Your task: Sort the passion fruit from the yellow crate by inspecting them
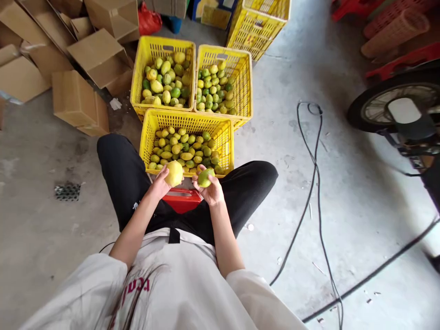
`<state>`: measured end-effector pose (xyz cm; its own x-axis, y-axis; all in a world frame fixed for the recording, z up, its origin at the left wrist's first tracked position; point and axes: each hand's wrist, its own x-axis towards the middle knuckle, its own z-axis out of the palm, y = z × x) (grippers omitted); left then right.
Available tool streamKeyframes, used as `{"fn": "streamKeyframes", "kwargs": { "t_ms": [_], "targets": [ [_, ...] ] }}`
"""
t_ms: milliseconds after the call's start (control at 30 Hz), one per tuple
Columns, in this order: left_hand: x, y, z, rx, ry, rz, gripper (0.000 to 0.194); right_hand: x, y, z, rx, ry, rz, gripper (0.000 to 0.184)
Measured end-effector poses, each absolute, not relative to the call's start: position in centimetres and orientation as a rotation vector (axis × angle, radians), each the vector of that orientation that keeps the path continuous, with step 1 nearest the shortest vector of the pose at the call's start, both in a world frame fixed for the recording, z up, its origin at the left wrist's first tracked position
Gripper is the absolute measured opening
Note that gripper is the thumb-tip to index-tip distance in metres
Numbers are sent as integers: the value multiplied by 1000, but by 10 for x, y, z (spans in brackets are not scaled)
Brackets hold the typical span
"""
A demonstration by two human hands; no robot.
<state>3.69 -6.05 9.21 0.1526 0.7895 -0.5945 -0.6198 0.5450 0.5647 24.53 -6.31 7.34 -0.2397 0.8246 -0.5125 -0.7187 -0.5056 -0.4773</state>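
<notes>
I sit on a red stool (182, 200) with my knees apart, facing a yellow plastic crate (227, 143) full of small yellow and green lemons. My left hand (158, 184) is closed round a large yellow lemon (174, 173). My right hand (211, 190) grips a greenish lemon (205, 177). Both fruits are held just above the crate's near rim, a short gap between them.
Two more yellow crates stand behind: the left crate (137, 73) holds bigger lemons, the right crate (245, 78) smaller ones. Another yellow crate (257, 27) is further back. Cardboard boxes (79, 98) are piled at left. Black cables (318, 183) cross the concrete floor; a scooter wheel (395, 98) is at right.
</notes>
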Motion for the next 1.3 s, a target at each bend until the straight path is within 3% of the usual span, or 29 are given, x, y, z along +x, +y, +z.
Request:
{"fn": "streamKeyframes", "kwargs": {
  "t_ms": [100,300,500,700,833,967,1200,1300],
  "targets": [
    [42,-46,83,156,957,1005,53,242,-47,60,-914,-165,1900,41],
    [55,-25,88,-10,1003,1057,24,241,-39,65,-969,-181,1828,44],
    [46,-29,97,139,995,1150,49,241,-42,76,-897,-285,1855,54],
    [47,-29,95,-24,998,1112,45,240,-44,63,-820,-38,1965,34],
    [54,-28,91,-144,878,1080,42,238,-46,53,-783,35,2152,31],
    [60,-28,90,-157,893,1039,33,234,-44,51,-825,75,2092,22],
    [52,-27,95,-194,774,1140,56,235,-40,63,-757,-19,1876,47],
    [52,-27,98,-221,775,1126,54,237,-40,63,-769,46,1824,40]
  ]
}}
